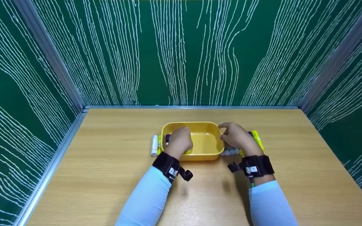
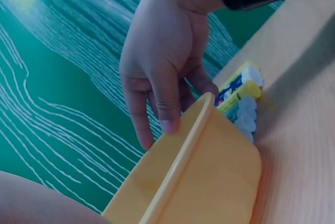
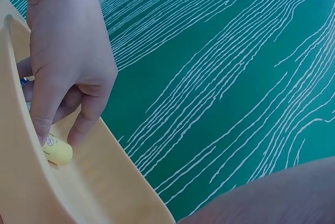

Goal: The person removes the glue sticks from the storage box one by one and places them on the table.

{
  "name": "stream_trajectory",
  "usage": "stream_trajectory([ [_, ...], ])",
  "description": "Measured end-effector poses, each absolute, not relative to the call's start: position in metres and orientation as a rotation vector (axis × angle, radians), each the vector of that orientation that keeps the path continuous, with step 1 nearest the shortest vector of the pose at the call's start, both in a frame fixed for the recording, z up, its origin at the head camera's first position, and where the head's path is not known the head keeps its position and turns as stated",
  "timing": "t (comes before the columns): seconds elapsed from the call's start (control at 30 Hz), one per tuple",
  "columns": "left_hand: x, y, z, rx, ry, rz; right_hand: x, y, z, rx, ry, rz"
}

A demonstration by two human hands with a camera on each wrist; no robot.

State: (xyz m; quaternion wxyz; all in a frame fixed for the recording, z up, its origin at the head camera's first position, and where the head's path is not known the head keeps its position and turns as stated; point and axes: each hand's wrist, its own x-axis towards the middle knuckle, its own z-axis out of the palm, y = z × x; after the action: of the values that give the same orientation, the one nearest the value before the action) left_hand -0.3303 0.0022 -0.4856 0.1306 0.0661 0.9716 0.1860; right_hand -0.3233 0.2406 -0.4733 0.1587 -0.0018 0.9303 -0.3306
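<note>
A yellow plastic tub (image 1: 200, 157) stands on the table. My left hand (image 1: 180, 139) reaches into its left half; in the right wrist view its fingers pinch a yellow cylinder with small print, like a glue stick (image 3: 58, 152), low inside the tub. At the tub's right end is my right hand (image 1: 236, 135). The left wrist view shows it gripping the rim, one fingertip inside the wall and other fingers outside. Beyond that end lie several glue sticks with pale caps (image 2: 246, 111), partly under the hand. A dark-capped stick (image 1: 167, 138) shows beside my left hand.
Left of the tub, a white tube (image 1: 154, 146) lies beside a yellow stick (image 1: 159, 145). A bright yellow stick (image 1: 258, 139) is at the far right of the row. Green walls (image 1: 143, 62) with white wavy lines rise behind the wooden table (image 1: 105, 157).
</note>
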Motion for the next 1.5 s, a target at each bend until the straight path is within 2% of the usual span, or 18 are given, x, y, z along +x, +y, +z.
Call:
stream_trajectory([
  [0.43, -0.331, 0.004, -0.489, 0.223, 2.762, 0.525, -0.322, 0.238, -0.472, 0.028, 2.639, -0.962],
  [0.67, -0.332, 0.000, -0.492, 0.282, 2.824, 0.500, -0.322, 0.240, -0.474, -0.044, 2.677, -0.954],
  [1.07, -0.325, -0.003, -0.485, 0.054, 2.741, 0.978, -0.323, 0.240, -0.473, -0.013, 2.665, -0.951],
  [1.5, -0.324, -0.037, -0.466, 0.077, 2.725, 1.197, -0.322, 0.240, -0.473, -0.004, 2.661, -0.947],
])
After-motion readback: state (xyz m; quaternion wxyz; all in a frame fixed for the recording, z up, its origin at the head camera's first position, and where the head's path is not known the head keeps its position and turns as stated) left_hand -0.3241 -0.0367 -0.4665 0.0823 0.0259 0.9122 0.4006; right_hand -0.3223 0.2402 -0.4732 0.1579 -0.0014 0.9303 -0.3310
